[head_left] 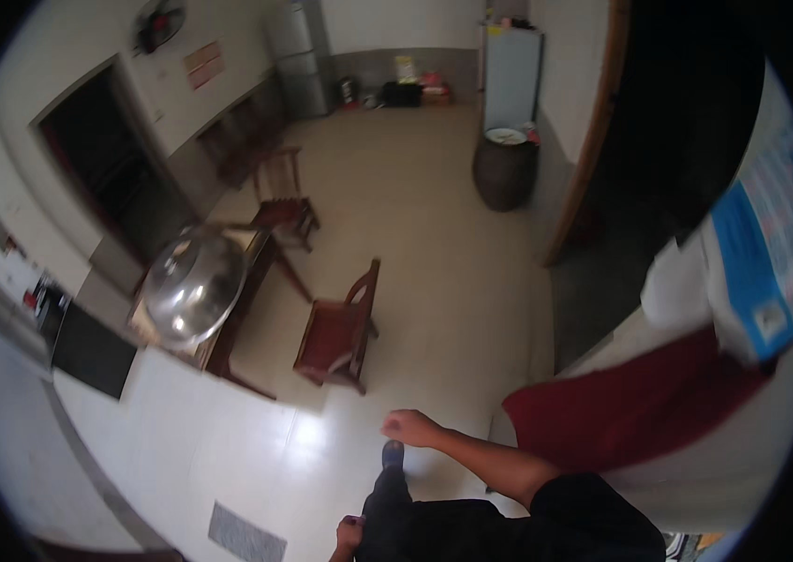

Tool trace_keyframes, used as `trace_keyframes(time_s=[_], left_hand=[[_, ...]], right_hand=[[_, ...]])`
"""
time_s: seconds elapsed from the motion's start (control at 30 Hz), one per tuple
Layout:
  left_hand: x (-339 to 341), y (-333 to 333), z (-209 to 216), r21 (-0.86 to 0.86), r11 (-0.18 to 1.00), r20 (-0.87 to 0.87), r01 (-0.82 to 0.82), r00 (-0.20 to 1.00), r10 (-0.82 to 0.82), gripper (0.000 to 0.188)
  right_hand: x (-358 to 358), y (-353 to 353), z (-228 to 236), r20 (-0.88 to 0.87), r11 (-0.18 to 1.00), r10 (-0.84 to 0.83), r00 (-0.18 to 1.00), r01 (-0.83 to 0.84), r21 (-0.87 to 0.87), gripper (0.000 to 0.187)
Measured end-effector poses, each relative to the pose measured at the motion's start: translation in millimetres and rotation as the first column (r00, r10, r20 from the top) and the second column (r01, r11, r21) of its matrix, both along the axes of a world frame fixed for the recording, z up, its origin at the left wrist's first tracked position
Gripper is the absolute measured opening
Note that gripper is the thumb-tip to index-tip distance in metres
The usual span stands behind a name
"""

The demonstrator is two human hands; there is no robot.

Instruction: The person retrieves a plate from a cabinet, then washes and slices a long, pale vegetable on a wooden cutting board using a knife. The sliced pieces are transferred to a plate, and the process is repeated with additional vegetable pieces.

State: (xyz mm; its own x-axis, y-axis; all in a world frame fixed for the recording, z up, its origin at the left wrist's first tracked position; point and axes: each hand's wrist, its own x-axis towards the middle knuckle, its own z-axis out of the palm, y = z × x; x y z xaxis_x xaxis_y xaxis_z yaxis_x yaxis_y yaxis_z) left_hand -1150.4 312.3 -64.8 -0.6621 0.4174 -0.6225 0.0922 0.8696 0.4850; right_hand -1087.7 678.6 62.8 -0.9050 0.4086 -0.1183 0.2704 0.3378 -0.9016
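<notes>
My right hand (410, 428) is held out in front of me above the pale floor, its fingers curled in and nothing seen between them. Below it shows my dark shoe (393, 455), with the leg in dark trousers. Down by my left thigh hangs my left hand (349, 532), its fingers folded. A small dark spot shows at that hand, but I cannot tell whether it holds anything. Neither hand touches furniture. Nearest ahead is a reddish wooden chair (333, 339), turned sideways on the floor.
Left of the chair, a wooden table (251, 272) carries a large shiny metal dome (195, 286). Another chair (284, 211) stands behind it. At right are a dark red cloth (630, 403), a blue-and-white package (752, 258) and a brown jar (505, 173). A grey mat (246, 534) lies lower left.
</notes>
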Motion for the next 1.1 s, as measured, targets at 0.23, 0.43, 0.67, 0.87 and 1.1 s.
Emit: trace_keyframes(time_s=[0.23, 0.43, 0.67, 0.87, 1.1], left_hand=[[-172, 165, -124, 0.293, 0.915, 0.171, 0.276, 0.927, -0.334, 0.043], [-194, 402, -61, 0.222, 0.910, 0.175, 0.351, 0.903, -0.391, 0.043], [-245, 671, -24, 0.179, 0.859, 0.118, 0.480, 0.856, -0.503, 0.043], [-297, 833, -7, 0.232, 0.869, 0.095, 0.437, 0.879, -0.467, 0.042], [-412, 1046, -53, 0.400, 0.877, 0.019, 0.266, 0.954, -0.298, 0.037]], right_hand=[[61, 192, -69, 0.312, 0.840, -0.533, 0.787, 0.537, 0.081, 0.028], [137, 280, -178, 0.669, 0.277, -0.650, 0.360, 0.932, -0.233, 0.027], [103, 522, -179, 0.669, 0.900, -0.399, 0.627, 0.408, 0.154, 0.037], [-39, 833, -59, 0.383, 0.640, -0.713, 0.588, 0.768, 0.013, 0.034], [-195, 1084, -9, 0.126, 0.525, -0.828, 0.546, 0.835, -0.165, 0.039]])
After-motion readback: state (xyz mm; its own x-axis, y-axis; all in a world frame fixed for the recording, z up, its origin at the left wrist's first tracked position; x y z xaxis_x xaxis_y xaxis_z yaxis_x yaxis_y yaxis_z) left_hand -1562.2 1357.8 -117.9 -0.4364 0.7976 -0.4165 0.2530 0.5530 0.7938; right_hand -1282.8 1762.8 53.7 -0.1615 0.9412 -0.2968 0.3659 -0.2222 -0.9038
